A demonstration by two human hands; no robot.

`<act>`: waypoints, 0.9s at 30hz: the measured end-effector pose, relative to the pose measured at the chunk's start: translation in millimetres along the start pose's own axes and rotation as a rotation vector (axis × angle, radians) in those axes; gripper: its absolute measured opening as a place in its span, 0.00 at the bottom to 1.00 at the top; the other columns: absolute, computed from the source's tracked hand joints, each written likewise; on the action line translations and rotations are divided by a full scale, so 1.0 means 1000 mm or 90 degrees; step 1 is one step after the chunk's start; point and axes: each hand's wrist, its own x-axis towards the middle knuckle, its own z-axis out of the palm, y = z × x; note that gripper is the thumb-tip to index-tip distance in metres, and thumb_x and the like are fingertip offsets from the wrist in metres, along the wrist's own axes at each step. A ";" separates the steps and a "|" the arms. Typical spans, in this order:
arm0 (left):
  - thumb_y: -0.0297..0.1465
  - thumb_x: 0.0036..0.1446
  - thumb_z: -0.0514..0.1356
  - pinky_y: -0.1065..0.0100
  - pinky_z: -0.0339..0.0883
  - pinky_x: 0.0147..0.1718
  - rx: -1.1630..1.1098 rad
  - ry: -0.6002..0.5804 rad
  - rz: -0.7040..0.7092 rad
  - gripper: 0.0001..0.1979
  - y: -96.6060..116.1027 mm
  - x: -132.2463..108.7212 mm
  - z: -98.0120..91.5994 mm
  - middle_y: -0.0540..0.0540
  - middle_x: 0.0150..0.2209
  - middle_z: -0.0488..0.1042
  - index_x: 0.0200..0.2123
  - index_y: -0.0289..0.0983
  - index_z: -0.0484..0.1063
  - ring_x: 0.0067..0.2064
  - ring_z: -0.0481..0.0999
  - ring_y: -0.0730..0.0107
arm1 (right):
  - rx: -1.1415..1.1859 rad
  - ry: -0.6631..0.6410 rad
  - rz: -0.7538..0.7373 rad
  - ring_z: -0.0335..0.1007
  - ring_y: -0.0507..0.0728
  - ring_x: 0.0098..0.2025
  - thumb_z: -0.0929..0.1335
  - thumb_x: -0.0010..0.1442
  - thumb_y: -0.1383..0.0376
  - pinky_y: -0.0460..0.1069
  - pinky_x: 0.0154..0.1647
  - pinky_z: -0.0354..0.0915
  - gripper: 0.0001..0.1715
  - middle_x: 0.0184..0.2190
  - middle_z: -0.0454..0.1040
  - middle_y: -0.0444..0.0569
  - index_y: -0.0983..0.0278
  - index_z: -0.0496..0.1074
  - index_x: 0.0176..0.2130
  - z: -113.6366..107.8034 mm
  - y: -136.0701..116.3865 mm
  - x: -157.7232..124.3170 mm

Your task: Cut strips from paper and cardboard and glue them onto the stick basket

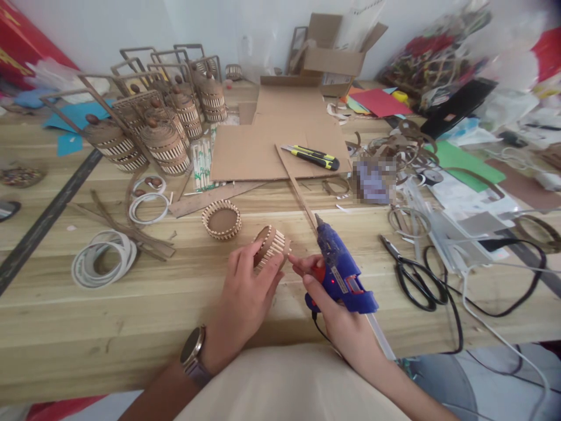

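My left hand (pixel 250 287), with a watch on its wrist, grips a small round basket (pixel 270 252) of light sticks and brown strip, tilted on its side. In my right hand (pixel 331 298) is a blue glue gun (pixel 344 266) with a small red light, its nozzle pointing up and away. The index finger of that hand reaches toward the basket's right edge. A second stick ring (pixel 222 220) with a brown base lies flat, up and left of the held one. A thin brown strip (pixel 295 186) runs from the cardboard to near the nozzle.
Several lidded baskets (pixel 164 143) with tall handles stand at the back left. Cardboard (pixel 280 137) bears yellow-black cutters (pixel 312 156). Black scissors (pixel 414 275), cables and strips lie right. White tape rolls (pixel 104 259) sit left; an open box (pixel 335 61) stands behind.
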 end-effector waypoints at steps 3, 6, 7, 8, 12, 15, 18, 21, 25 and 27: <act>0.28 0.64 0.59 0.56 0.71 0.47 -0.003 0.001 0.000 0.16 0.000 0.000 0.000 0.39 0.52 0.66 0.55 0.44 0.70 0.49 0.68 0.56 | -0.006 0.009 -0.002 0.76 0.64 0.52 0.75 0.55 0.55 0.59 0.56 0.69 0.15 0.38 0.75 0.46 0.59 0.69 0.36 -0.001 0.001 0.000; 0.28 0.64 0.59 0.56 0.71 0.47 -0.006 0.004 0.005 0.14 -0.001 -0.001 0.001 0.39 0.52 0.67 0.53 0.43 0.72 0.48 0.68 0.56 | -0.007 0.016 0.002 0.76 0.64 0.51 0.75 0.54 0.55 0.59 0.56 0.69 0.16 0.38 0.75 0.46 0.59 0.69 0.37 -0.002 0.002 0.000; 0.28 0.64 0.59 0.56 0.70 0.47 -0.006 0.004 0.008 0.13 -0.002 -0.001 0.001 0.38 0.52 0.67 0.52 0.42 0.73 0.48 0.68 0.56 | -0.010 0.016 0.002 0.76 0.64 0.51 0.75 0.54 0.55 0.58 0.56 0.69 0.16 0.38 0.74 0.46 0.58 0.69 0.37 -0.002 0.002 0.000; 0.28 0.64 0.59 0.56 0.70 0.47 -0.007 0.002 0.011 0.13 -0.002 -0.001 0.002 0.38 0.52 0.67 0.51 0.42 0.73 0.49 0.68 0.55 | -0.014 0.016 0.002 0.77 0.64 0.51 0.75 0.54 0.55 0.58 0.55 0.69 0.16 0.38 0.74 0.46 0.58 0.69 0.37 -0.002 0.001 -0.001; 0.27 0.64 0.59 0.56 0.70 0.47 -0.008 -0.018 0.019 0.14 -0.003 -0.002 0.003 0.38 0.53 0.67 0.52 0.41 0.73 0.50 0.67 0.55 | -0.054 0.003 0.017 0.78 0.63 0.47 0.75 0.54 0.57 0.57 0.51 0.71 0.15 0.38 0.76 0.46 0.58 0.69 0.37 -0.002 -0.007 -0.003; 0.28 0.64 0.59 0.57 0.69 0.47 -0.016 -0.013 0.013 0.14 -0.003 -0.003 0.004 0.38 0.53 0.67 0.52 0.41 0.72 0.49 0.68 0.56 | -0.066 0.017 0.019 0.78 0.62 0.46 0.75 0.53 0.58 0.56 0.49 0.71 0.15 0.37 0.77 0.47 0.58 0.69 0.37 -0.003 -0.008 -0.002; 0.28 0.63 0.60 0.56 0.70 0.47 -0.038 0.011 0.007 0.12 -0.003 -0.002 0.004 0.38 0.51 0.69 0.50 0.39 0.71 0.48 0.68 0.56 | -0.056 0.056 -0.004 0.78 0.61 0.44 0.75 0.54 0.58 0.57 0.49 0.70 0.15 0.37 0.77 0.46 0.58 0.69 0.38 -0.006 0.001 0.003; 0.28 0.62 0.61 0.54 0.70 0.47 -0.097 0.021 -0.001 0.11 -0.002 0.000 0.003 0.38 0.49 0.70 0.48 0.38 0.70 0.49 0.70 0.55 | -0.103 0.086 -0.082 0.77 0.60 0.43 0.74 0.54 0.60 0.57 0.49 0.69 0.13 0.36 0.77 0.45 0.57 0.68 0.38 -0.009 0.012 0.010; 0.28 0.60 0.62 0.53 0.70 0.49 -0.249 -0.029 -0.055 0.11 -0.002 0.003 -0.003 0.41 0.49 0.72 0.46 0.41 0.69 0.52 0.71 0.55 | -0.195 0.069 -0.174 0.76 0.61 0.43 0.74 0.52 0.63 0.57 0.46 0.69 0.14 0.38 0.78 0.47 0.57 0.69 0.38 -0.013 0.014 0.018; 0.28 0.60 0.62 0.53 0.69 0.51 -0.320 -0.069 -0.093 0.10 -0.004 0.003 -0.006 0.42 0.50 0.73 0.45 0.42 0.69 0.53 0.71 0.57 | -0.220 0.033 -0.185 0.76 0.61 0.42 0.74 0.52 0.63 0.55 0.40 0.70 0.13 0.38 0.79 0.48 0.57 0.69 0.38 -0.014 0.011 0.020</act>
